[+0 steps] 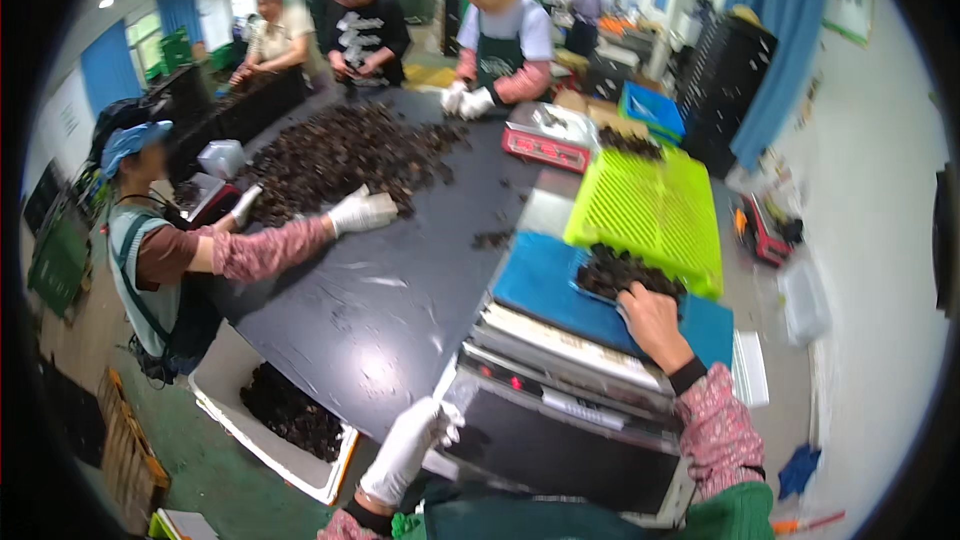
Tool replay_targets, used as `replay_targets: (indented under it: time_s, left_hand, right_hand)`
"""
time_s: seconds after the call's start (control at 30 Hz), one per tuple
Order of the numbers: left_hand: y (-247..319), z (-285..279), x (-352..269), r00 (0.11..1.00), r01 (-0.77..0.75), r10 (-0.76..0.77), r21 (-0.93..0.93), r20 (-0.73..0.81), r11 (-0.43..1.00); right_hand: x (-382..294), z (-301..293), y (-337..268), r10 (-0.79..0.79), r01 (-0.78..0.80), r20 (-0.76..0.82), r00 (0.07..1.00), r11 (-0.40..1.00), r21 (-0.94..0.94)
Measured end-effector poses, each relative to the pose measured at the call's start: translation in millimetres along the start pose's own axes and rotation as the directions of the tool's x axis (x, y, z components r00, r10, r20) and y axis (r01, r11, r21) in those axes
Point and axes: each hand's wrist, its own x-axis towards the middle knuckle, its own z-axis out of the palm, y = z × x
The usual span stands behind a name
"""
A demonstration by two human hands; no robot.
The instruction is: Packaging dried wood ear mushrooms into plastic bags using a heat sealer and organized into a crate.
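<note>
My bare right hand (654,321) has its fingers bent over the near rim of a small blue tray (579,286). Dark brown dried pieces (626,270), which look like dried fungus, fill that tray. It rests on a flat blue sheet (547,277) on top of a metal-edged machine (570,382) with small red lights. My left hand (420,431), in a white glove, is low at the machine's left corner, close to the dark table edge. Its fingers are curled, and whether they hold anything cannot be made out.
A lime-green slatted tray (645,210) lies beyond the blue tray, with a red scale (547,136) behind it. A dark heap (352,157) covers the far part of the black table (352,315). Several people stand around it; one gloved arm (277,244) reaches across. Below stands a white bin (225,405).
</note>
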Motion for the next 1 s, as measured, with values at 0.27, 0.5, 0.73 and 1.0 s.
replay_targets:
  time_s: [0.27,0.5,0.73,1.0]
  left_hand:
    - [23,24,34,0.985,0.018,-0.039,0.122,0.165,0.992]
    - [45,48,74,0.943,-0.126,0.026,0.282,0.332,0.951]
    - [63,37,133,0.919,-0.392,0.267,0.605,0.29,0.693]
    - [113,39,143,0.442,-0.715,-0.169,0.232,0.881,-0.66]
  right_hand:
    - [-23,-30,-46,0.115,-0.137,0.115,0.987,0.968,0.209]
    - [-41,-37,-62,0.246,-0.255,0.072,0.967,0.952,0.168]
    - [-85,-91,-41,0.291,-0.273,-0.002,0.957,0.901,0.337]
    - [-158,-133,30,0.16,-0.149,0.385,0.909,0.987,-0.059]
